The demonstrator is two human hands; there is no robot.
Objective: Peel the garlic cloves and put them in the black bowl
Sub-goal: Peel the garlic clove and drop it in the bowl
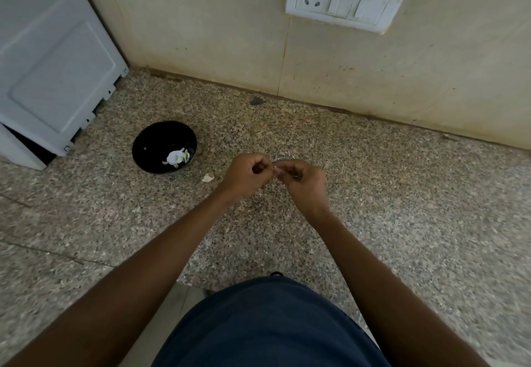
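While both bare forearms reach forward over the speckled grey-brown granite counter [402, 208], the two hands meet close together above its middle part. The left hand [247, 175] has its fingers curled inward toward the palm, and the right hand [304, 184] is curled in the same manner, with the fingertips of both hands almost touching. Between them a very small pale piece [276, 170] shows, pinched at the tips of the right hand; it is too small to say if this is a garlic clove or only its skin, and I cannot tell if the left hand also holds it. The round black bowl [152, 139] stands on the counter to the left of the hands, well apart from them, and inside it lie some white peeled garlic cloves [175, 158], gathered at the near right side of the bottom. A small pale scrap of garlic skin [207, 177] lies on the counter between the bowl and the left hand, nearer to the hand. Behind the bowl, at the far left, a light grey plastic box [54, 64] leans tilted against the beige tiled wall [215, 30]. On this wall, higher on the right, sits a white switch plate with a socket [344, 1]. At the bottom the person's dark blue shirt [267, 329] is visible.
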